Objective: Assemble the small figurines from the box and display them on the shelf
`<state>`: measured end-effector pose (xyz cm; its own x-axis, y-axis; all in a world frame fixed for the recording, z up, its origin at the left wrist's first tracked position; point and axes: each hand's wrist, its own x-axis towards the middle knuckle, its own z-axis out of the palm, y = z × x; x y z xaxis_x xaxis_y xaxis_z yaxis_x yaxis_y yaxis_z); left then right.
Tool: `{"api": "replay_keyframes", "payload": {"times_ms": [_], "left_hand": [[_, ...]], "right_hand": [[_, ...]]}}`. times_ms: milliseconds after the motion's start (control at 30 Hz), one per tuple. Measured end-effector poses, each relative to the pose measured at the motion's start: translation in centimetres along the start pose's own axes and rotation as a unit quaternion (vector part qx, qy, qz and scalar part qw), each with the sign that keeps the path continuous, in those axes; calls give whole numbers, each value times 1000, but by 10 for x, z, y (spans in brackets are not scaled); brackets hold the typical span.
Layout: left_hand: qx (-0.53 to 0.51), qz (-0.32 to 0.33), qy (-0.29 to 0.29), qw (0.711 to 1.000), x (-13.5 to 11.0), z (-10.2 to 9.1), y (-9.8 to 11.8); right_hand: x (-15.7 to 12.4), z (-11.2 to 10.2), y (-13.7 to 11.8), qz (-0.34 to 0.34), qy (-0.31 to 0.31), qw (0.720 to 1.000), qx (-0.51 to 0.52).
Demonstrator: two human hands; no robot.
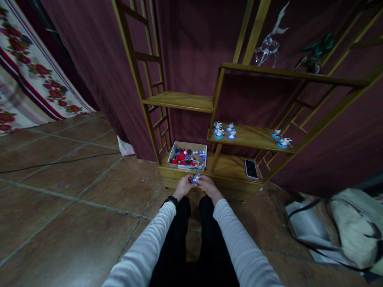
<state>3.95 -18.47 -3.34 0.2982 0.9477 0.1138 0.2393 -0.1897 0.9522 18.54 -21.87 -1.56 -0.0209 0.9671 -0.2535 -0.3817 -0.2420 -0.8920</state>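
Note:
Between my two hands is a small purple-and-white figurine (196, 178), held in front of the shelf's low base. My left hand (184, 186) grips it from the left, and my right hand (208, 185) pinches it from the right. Just beyond my hands sits an open cardboard box (191, 167) with several figurines in red, black and purple. Above to the right, a wooden shelf board (248, 137) carries blue-based figurines (219, 133) and purple ones (231, 134) at its left end. Two more blue-based figurines (283, 142) stand at its right end.
A phone (251, 169) lies on the base board at right. A clear glass horse-like figure (268, 50) and a dark green sculpture (317, 52) stand on the upper shelf. Bags (344, 223) rest on the floor at right. A black cable (60, 162) crosses the tiles at left.

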Motion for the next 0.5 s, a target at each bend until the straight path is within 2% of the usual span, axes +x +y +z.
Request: {"api": "replay_keyframes", "payload": {"times_ms": [300,400,500], "left_hand": [[17,26,32,999,-1,3,6],[56,28,35,997,-4,1,14],[124,39,32,991,-7,0,23]], "right_hand": [[-2,2,-4,-2,-23,1000,-19],[-4,2,-6,6,-38,999,-13],[-3,2,-5,18,-29,999,5]]}}
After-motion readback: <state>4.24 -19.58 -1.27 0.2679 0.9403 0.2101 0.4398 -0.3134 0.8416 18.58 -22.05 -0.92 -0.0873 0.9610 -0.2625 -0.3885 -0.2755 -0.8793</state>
